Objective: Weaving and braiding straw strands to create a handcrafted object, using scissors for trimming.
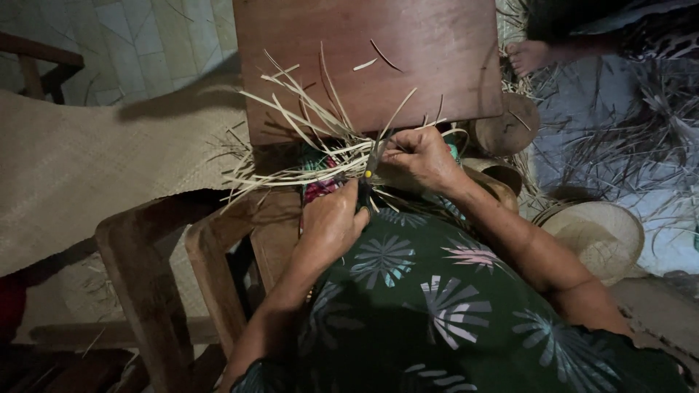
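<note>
Straw strips [306, 138] hide what the right hand [419, 156] pinches.

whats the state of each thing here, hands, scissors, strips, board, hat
left hand: closed around the scissors' handle
right hand: gripping the strips beside the blades
scissors: held, blades partly open against the strips
straw strips: loose ends fanned out over the board
wooden board: lying flat, a few cut bits on it
woven hat: lying on the floor, untouched
woven mat: spread flat
</note>
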